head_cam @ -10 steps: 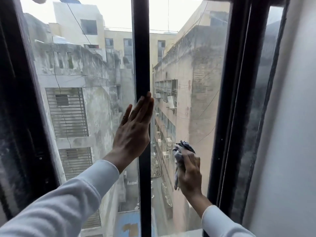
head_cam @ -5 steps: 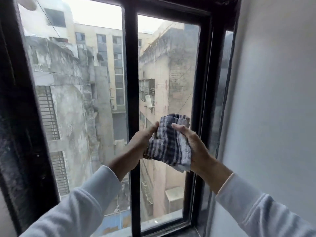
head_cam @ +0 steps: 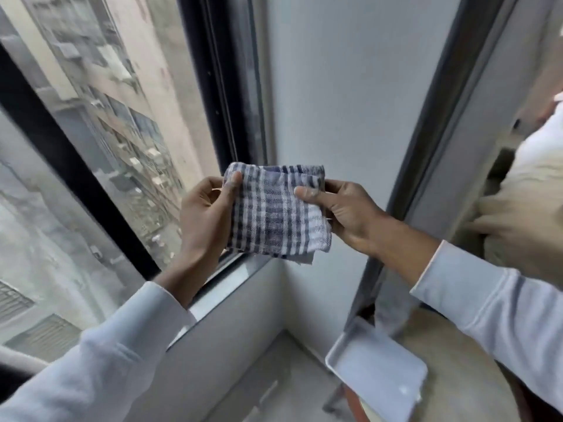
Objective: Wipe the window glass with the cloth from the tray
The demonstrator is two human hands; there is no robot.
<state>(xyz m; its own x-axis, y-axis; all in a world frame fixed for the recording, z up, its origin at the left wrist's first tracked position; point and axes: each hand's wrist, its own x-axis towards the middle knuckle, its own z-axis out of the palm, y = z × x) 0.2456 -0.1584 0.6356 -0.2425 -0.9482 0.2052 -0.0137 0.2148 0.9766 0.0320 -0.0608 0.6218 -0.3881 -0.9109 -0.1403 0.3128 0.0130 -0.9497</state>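
While motion blurs the window glass (head_cam: pixel 122 132), left hand (head_cam: pixel 207 214) and right hand (head_cam: pixel 350 214) pinch the folded cloth (head_cam: pixel 274 214).

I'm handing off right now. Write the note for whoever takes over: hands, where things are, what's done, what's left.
Left hand: pinching the left edge of the checked cloth, thumb on top.
Right hand: pinching the right edge, same kind of grip.
Cloth: folded into a rough square, held in the air between both hands, off the window glass, in front of the white wall.
Tray: white, low at the right, nothing in it.
Done: cloth is out of the tray and folded.
Cannot tell: how much of the glass has been wiped; the view is blurred.
Left: check the glass for unwiped areas, wipe them, then likely return the cloth to the tray.
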